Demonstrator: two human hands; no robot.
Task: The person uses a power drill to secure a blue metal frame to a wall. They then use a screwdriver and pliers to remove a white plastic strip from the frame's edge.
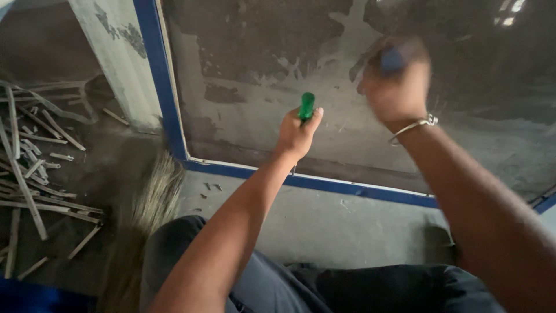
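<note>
Left hand (296, 134) fisted around a green screwdriver (306, 108) at centre frame; right hand (395, 87), blurred, clenched on a blue-handled tool (392, 59). Blue frame (301, 182) below; wooden strips (35, 168) far left.

The screwdriver (306, 107) in the left hand (296, 134) has a bright green handle. The tool (392, 59) gripped by the right hand (395, 87) shows a patch of blue, blurred. A silver bangle (412, 127) circles the right wrist. The panel (347, 87) is dull grey, blotched with darker, near-black patches, and its frame (155, 75) is vivid blue with a thin pale line along the inner edge. The floor (324, 220) is plain grey. The broom (152, 197) is straw-coloured. The scattered wooden strips (29, 168) are pale tan against dark ground. The trousers (370, 287) are dark grey.
</note>
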